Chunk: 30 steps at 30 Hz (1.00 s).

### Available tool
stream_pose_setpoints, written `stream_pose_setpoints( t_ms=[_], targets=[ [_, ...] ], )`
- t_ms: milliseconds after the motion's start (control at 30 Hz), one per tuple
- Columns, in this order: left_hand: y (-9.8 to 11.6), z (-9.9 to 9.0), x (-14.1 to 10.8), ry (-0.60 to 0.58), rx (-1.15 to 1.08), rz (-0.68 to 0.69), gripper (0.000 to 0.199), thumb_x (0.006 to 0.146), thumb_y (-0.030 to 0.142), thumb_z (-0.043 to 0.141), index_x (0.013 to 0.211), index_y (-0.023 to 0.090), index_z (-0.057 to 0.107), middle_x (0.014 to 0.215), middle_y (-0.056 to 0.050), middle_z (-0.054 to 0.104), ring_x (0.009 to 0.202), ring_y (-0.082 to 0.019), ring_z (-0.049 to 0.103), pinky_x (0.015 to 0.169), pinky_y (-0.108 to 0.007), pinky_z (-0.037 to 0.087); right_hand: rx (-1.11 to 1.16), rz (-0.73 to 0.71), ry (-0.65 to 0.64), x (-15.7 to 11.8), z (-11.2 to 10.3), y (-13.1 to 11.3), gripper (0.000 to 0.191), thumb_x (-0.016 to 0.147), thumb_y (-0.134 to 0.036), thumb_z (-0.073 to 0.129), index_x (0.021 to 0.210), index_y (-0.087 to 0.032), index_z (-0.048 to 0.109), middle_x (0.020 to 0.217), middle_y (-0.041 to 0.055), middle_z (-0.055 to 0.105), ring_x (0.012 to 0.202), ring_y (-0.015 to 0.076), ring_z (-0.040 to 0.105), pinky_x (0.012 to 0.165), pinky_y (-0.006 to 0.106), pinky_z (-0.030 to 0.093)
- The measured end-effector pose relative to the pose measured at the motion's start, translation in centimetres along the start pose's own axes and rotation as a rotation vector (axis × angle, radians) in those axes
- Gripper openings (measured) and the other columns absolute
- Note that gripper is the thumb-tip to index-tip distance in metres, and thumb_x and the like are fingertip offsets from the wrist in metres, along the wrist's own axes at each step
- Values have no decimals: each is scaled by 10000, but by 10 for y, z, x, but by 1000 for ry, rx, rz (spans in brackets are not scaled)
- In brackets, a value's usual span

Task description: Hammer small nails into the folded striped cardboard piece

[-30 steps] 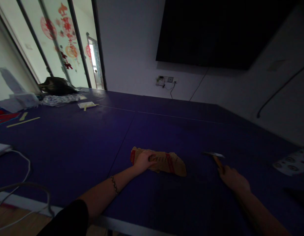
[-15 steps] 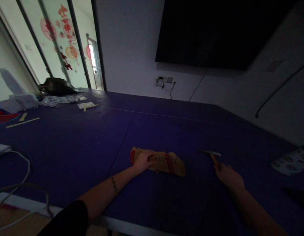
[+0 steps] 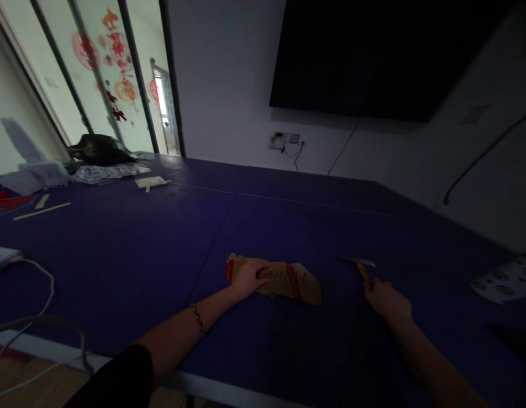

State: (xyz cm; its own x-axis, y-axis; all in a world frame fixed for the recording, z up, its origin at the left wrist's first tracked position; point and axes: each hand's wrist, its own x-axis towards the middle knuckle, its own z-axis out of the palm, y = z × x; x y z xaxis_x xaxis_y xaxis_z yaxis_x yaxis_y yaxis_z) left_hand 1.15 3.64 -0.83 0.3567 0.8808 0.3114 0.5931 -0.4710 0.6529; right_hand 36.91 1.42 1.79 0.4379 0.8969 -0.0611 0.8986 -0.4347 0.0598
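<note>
A brown cardboard piece (image 3: 306,282) with red printed bands and a row of short slits lies on the blue table (image 3: 161,243). My left hand (image 3: 249,279) presses down on its left half, fingers bent over the top, with thumb and forefinger curved apart. To the right, my right hand (image 3: 388,300) is wrapped round the wooden handle of a hammer (image 3: 364,271). The hammer's thin metal head is raised beside the cardboard and does not touch it. My left palm hides part of the cardboard.
A white device (image 3: 3,258) with a cable (image 3: 50,289) lies at the left. Yellow strips (image 3: 42,211), a small white box (image 3: 147,182) and a dark bag (image 3: 102,148) sit farther back. A patterned item (image 3: 503,282) is at the right edge. A screen (image 3: 373,56) hangs above.
My right hand has moved slightly left and up with the hammer, closer to the cardboard. My left hand and the cardboard stay in place.
</note>
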Motion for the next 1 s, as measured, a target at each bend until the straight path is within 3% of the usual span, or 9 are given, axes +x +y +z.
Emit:
stream_pose_setpoints(
  t_ms=[267,367,467,600,733,800,867,933,1000],
  targets=[
    [-3,2,-2,2,-7,3,484,644,232,678,1101,197,522,1074,-73,602,1013,-221,535,898,-374,398,-12,39,21,-4,-4,-7,444,840,-371,263,1009,-61,535,984,201,560,891,327,590,701,418,456],
    [-4,4,-6,21,10,-2,684,639,207,677,1245,206,360,1141,-93,551,1057,-226,503,898,-382,398,-35,93,186,-14,-12,-18,478,813,-434,331,997,-33,516,960,225,545,842,346,587,656,421,458],
    [-1,1,-9,40,59,44,800,634,231,682,1302,212,242,1178,-109,513,1095,-240,469,924,-404,370,37,9,474,-35,-27,-43,478,807,-443,350,1007,-28,477,921,224,542,783,319,580,619,382,449],
    [9,-10,-15,114,147,156,930,571,368,719,1317,185,194,1223,-147,460,1131,-280,420,947,-448,330,406,-425,787,-86,-32,-92,261,839,-320,327,872,-121,493,750,106,571,697,196,560,628,280,423],
    [14,-23,-35,193,185,303,896,569,518,659,1287,136,284,1239,-193,439,1157,-321,390,966,-473,297,390,-1231,798,-144,-13,-138,257,822,-173,320,631,-190,491,535,17,517,492,133,472,480,246,349],
    [14,-29,-50,38,171,516,636,679,442,580,1235,196,393,1162,-144,537,1104,-287,464,963,-442,315,369,-1437,753,-164,-2,-152,257,802,-153,346,600,-189,503,529,16,523,495,131,463,468,249,343],
    [15,-34,-64,-237,132,708,463,736,302,491,1197,272,449,1111,-75,600,1064,-237,518,969,-392,331,422,-1572,703,-176,7,-160,221,785,-167,381,630,-183,537,592,27,574,550,130,498,497,247,380],
    [18,-38,-74,-433,87,761,463,722,260,447,1183,298,463,1125,-42,604,1075,-214,521,986,-358,329,484,-1674,649,-180,12,-163,201,782,-193,413,646,-184,559,654,26,621,602,123,538,530,237,424],
    [23,-38,-77,-516,43,768,457,727,285,399,1179,268,466,1156,-47,586,1105,-203,501,998,-342,325,523,-1744,619,-178,16,-163,196,787,-245,449,657,-186,583,703,20,659,672,126,586,592,238,476]
  ],
)
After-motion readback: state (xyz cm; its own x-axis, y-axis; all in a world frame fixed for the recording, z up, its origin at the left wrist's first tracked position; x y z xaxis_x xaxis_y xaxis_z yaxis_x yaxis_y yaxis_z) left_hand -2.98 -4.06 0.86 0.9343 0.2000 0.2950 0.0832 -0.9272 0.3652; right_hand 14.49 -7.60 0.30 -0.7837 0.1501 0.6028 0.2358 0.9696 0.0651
